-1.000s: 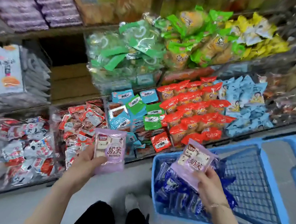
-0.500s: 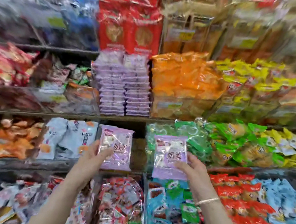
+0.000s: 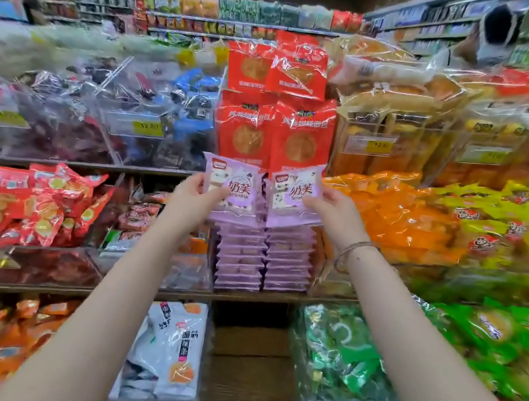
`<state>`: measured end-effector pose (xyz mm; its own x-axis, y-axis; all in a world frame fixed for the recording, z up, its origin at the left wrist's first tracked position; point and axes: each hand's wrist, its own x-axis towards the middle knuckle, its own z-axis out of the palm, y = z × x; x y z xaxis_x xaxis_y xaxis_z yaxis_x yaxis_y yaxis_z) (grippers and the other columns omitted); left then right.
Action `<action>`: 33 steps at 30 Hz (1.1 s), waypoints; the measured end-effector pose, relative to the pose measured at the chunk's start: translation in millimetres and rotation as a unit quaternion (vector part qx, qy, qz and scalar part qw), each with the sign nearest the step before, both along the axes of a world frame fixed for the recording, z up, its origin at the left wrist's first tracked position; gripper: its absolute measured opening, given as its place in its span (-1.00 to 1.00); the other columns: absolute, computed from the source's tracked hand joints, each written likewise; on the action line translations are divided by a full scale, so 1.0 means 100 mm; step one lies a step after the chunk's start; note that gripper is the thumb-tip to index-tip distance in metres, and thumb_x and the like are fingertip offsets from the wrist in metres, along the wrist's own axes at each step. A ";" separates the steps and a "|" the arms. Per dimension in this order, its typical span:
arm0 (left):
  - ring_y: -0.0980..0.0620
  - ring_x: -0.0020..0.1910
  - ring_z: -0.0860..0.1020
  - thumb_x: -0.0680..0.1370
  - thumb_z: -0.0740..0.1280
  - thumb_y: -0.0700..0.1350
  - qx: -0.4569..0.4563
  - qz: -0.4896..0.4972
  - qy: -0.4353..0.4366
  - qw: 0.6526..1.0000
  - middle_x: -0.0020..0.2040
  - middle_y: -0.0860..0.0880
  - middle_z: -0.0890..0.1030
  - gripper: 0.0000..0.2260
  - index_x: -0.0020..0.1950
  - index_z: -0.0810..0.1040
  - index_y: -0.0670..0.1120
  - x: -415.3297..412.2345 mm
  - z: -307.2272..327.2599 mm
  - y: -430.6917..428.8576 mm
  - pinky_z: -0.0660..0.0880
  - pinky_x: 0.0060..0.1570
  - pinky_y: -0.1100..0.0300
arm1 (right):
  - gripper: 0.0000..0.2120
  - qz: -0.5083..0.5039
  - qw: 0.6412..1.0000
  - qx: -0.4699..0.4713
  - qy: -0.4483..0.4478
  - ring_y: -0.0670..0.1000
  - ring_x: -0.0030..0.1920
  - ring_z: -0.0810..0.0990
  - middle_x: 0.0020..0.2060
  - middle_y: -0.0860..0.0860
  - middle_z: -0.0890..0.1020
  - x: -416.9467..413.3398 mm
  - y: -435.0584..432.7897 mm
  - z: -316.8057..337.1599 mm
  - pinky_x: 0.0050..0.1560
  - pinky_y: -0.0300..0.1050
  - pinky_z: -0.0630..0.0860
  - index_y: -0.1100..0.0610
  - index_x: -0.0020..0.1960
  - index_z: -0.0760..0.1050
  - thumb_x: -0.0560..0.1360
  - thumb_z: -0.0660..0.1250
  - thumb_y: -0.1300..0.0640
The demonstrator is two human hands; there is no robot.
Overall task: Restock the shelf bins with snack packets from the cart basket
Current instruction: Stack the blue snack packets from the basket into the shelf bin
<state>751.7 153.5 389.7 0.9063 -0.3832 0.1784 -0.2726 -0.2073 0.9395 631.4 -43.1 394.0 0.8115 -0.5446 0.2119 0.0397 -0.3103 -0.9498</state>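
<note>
Over purple stacks (image 3: 240,255): L hand (image 3: 192,199) pinching packet (image 3: 235,180), R hand (image 3: 331,216) 2nd packet (image 3: 294,189), small gap

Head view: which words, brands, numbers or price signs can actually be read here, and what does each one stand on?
"奶芙": left purple packet, held by the left hand.
"奶芙": right purple packet, held by the right hand.
"面筋": white bag on the lower shelf.
Red packs: yellow print, too blurred to read.
Yellow price tags: digits too blurred to read.
All other packaging: blurred, unreadable.
</note>
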 end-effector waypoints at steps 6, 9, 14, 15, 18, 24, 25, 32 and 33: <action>0.04 -0.03 0.53 0.52 0.33 0.02 0.037 0.007 -0.021 0.999 0.12 0.00 0.53 -0.52 0.37 0.35 -0.14 0.52 0.23 -0.42 0.43 -0.18 0.18 | -0.62 -0.046 0.993 -0.074 0.077 0.29 0.19 0.48 0.17 0.34 0.52 0.55 -0.21 0.28 0.22 0.19 0.42 0.42 0.18 0.45 0.49 0.31 0.16; -0.19 0.33 0.37 0.54 0.31 -0.02 0.173 0.029 -0.111 0.978 0.40 -0.22 0.34 -0.39 0.50 0.17 -0.18 0.61 0.12 -0.56 0.36 0.21 0.03 | -0.49 -0.091 0.967 -0.195 0.137 0.19 0.19 0.47 0.22 0.23 0.46 0.68 -0.31 0.19 0.20 0.02 0.41 0.31 0.29 0.38 0.44 0.37 0.09; -0.18 0.54 0.04 0.61 0.23 -0.04 0.193 0.006 -0.173 0.966 0.55 -0.27 0.00 -0.49 0.54 0.20 -0.04 0.63 -0.07 -0.59 0.08 0.49 -0.04 | -0.40 -0.057 0.937 -0.329 0.102 0.08 0.26 0.37 0.22 0.08 0.38 0.64 -0.38 0.08 0.27 -0.14 0.26 0.04 0.38 0.36 0.40 0.42 -0.07; -0.14 0.54 0.08 0.62 0.21 -0.03 0.192 -0.008 -0.179 0.965 0.56 -0.25 0.02 -0.54 0.51 0.27 -0.05 0.61 -0.11 -0.58 0.10 0.48 0.00 | -0.37 -0.019 0.936 -0.333 0.110 0.04 0.31 0.34 0.27 0.06 0.36 0.62 -0.37 0.05 0.31 -0.18 0.23 0.04 0.36 0.38 0.36 0.44 -0.12; 0.02 0.45 0.24 0.62 0.17 0.04 0.178 -0.034 -0.180 0.967 0.57 -0.16 0.04 -0.57 0.49 0.31 -0.02 0.52 -0.19 -0.56 0.17 0.33 0.25 | -0.24 0.034 0.918 -0.374 0.128 0.01 0.40 0.25 0.39 0.07 0.25 0.58 -0.29 -0.05 0.37 -0.24 0.15 0.07 0.35 0.39 0.23 0.54 -0.13; 0.01 0.33 0.35 0.62 0.17 0.07 0.177 -0.025 -0.177 0.968 0.58 -0.12 0.02 -0.55 0.50 0.30 -0.01 0.48 -0.15 -0.56 0.20 0.30 0.26 | -0.15 0.032 0.901 -0.418 0.111 0.06 0.43 0.17 0.41 0.08 0.21 0.60 -0.22 -0.15 0.42 -0.16 0.16 0.11 0.37 0.32 0.19 0.57 -0.07; 0.01 0.37 0.33 0.62 0.17 0.07 0.181 -0.026 -0.175 0.967 0.58 -0.12 0.01 -0.55 0.50 0.30 -0.01 0.49 -0.15 -0.56 0.19 0.33 0.22 | -0.13 0.028 0.882 -0.452 0.130 0.07 0.43 0.16 0.42 0.05 0.19 0.60 -0.21 -0.17 0.41 -0.07 0.19 0.09 0.39 0.27 0.20 0.56 -0.11; -0.07 0.54 0.05 0.62 0.12 0.09 0.218 -0.031 -0.187 0.957 0.58 -0.14 0.02 -0.54 0.50 0.27 -0.01 0.53 -0.16 -0.64 0.18 0.42 -0.02 | -0.34 -0.078 0.814 -0.558 0.141 0.07 0.37 0.23 0.37 0.02 0.32 0.65 -0.24 -0.19 0.31 -0.04 0.31 0.07 0.36 0.30 0.38 0.41 -0.15; -0.10 0.54 0.05 0.62 0.12 0.09 0.227 -0.033 -0.188 0.955 0.57 -0.15 0.03 -0.54 0.50 0.27 -0.01 0.53 -0.15 -0.66 0.18 0.42 -0.04 | -0.35 -0.087 0.801 -0.575 0.144 0.08 0.37 0.23 0.36 0.03 0.33 0.65 -0.24 -0.18 0.31 -0.02 0.30 0.08 0.36 0.30 0.38 0.40 -0.16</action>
<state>805.1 87.5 374.6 0.7826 -0.5516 0.2885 -0.5988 -0.5405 0.5910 696.7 -67.2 375.5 0.8497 -0.2344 0.4722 -0.2684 -0.9633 0.0049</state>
